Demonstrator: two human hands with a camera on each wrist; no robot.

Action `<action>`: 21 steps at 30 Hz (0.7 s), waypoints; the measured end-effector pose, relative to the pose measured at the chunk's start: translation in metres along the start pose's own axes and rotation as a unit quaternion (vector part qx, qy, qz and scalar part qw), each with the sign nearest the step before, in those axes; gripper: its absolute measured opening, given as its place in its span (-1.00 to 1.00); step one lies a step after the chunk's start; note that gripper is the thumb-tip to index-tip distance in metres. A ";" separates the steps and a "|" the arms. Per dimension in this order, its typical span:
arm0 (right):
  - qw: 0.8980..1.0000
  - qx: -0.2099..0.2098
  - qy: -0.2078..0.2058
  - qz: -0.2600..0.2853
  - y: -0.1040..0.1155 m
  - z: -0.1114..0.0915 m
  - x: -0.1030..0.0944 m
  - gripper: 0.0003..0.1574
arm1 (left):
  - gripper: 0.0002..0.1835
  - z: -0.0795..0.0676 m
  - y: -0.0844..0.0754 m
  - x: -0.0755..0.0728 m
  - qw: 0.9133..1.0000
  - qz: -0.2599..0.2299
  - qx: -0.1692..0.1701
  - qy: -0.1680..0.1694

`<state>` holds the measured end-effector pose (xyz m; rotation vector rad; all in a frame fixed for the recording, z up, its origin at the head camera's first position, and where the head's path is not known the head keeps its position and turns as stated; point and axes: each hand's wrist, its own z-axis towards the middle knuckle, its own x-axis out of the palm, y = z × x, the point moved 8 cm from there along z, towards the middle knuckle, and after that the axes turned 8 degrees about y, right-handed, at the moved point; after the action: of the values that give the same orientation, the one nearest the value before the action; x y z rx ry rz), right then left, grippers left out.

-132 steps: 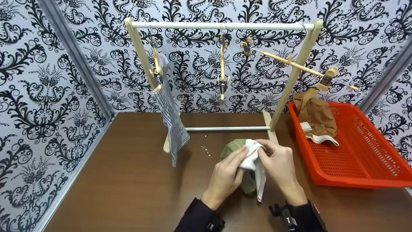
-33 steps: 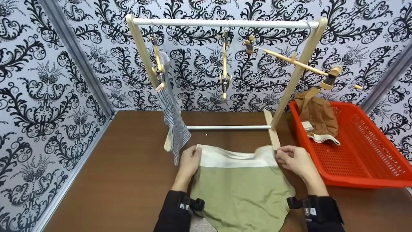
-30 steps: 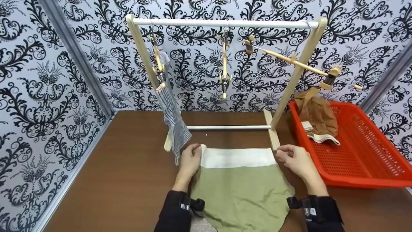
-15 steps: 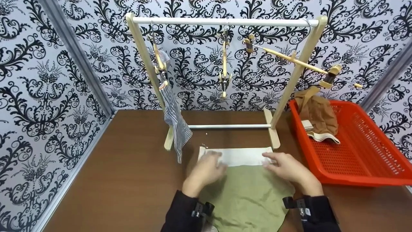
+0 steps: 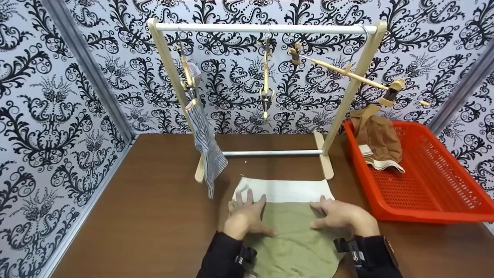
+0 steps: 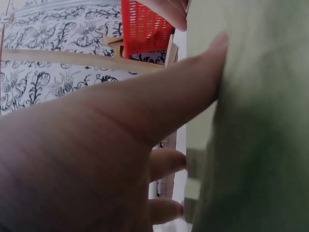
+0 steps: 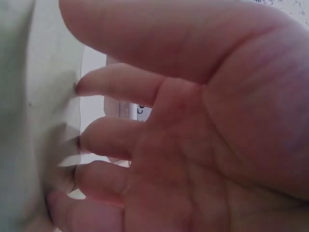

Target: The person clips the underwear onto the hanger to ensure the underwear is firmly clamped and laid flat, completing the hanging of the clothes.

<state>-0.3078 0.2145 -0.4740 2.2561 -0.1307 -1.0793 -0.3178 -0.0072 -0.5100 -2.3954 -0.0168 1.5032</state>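
A green garment with a wide white waistband (image 5: 293, 216) lies spread out on the brown table, its white edge toward the rack; its kind is not certain. My left hand (image 5: 245, 216) rests on its left side with fingers spread, near the white band. On the right side, my right hand (image 5: 343, 214) touches the cloth with its fingertips, thumb apart from the fingers. In the left wrist view the thumb (image 6: 193, 72) presses on the green cloth. The right wrist view shows the fingers (image 7: 108, 137) reaching down onto the cloth. Neither hand grips anything.
A wooden rack with a white top bar (image 5: 266, 28) stands behind the garment. On it hang a bare clip hanger (image 5: 266, 77), a tilted clip hanger (image 5: 347, 73) and a hanger holding striped cloth (image 5: 206, 139). At right, a red basket (image 5: 428, 216) holds a brown garment (image 5: 380, 135).
Earlier both hands held the bunched garment, then pulled its white band out flat by the corners. Since then they have let go and moved inward and nearer onto the green cloth.
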 end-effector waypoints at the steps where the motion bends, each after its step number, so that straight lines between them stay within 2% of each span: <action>1: 1.000 -0.001 -0.002 -0.010 0.001 -0.001 -0.001 -0.08 | 0.29 -0.002 -0.002 -0.001 1.000 -0.003 0.004 0.001; 4: 1.000 0.001 -0.004 -0.008 0.000 -0.001 -0.002 -0.17 | 0.30 -0.006 -0.007 -0.003 1.000 -0.011 0.018 -0.004; 8: 1.000 -0.004 -0.016 -0.005 0.000 -0.001 -0.005 -0.52 | 0.29 -0.008 -0.009 -0.004 0.999 -0.025 0.029 -0.008; 15: 0.999 -0.037 -0.020 -0.026 0.002 -0.002 -0.005 -0.59 | 0.24 -0.021 -0.013 -0.009 0.999 -0.027 0.029 0.004; 16: 0.999 -0.036 -0.027 -0.027 0.002 -0.004 -0.007 -0.59 | 0.21 -0.022 -0.014 -0.010 0.999 -0.026 0.032 0.005; 18: 0.997 -0.039 -0.055 -0.025 0.002 -0.010 -0.016 -0.44 | 0.14 -0.023 -0.017 -0.015 0.999 -0.024 0.045 -0.009; 19: 0.996 -0.046 -0.080 -0.018 0.003 -0.015 -0.024 -0.35 | 0.09 -0.024 -0.020 -0.018 0.998 -0.030 0.058 -0.021; 21: 0.987 -0.064 -0.147 0.005 0.008 -0.029 -0.044 -0.17 | -0.04 -0.024 -0.028 -0.028 0.991 -0.062 0.105 -0.058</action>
<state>-0.3144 0.2378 -0.4267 1.9709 -0.1894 -1.3707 -0.3050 0.0082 -0.4680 -2.1027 -0.0313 1.5049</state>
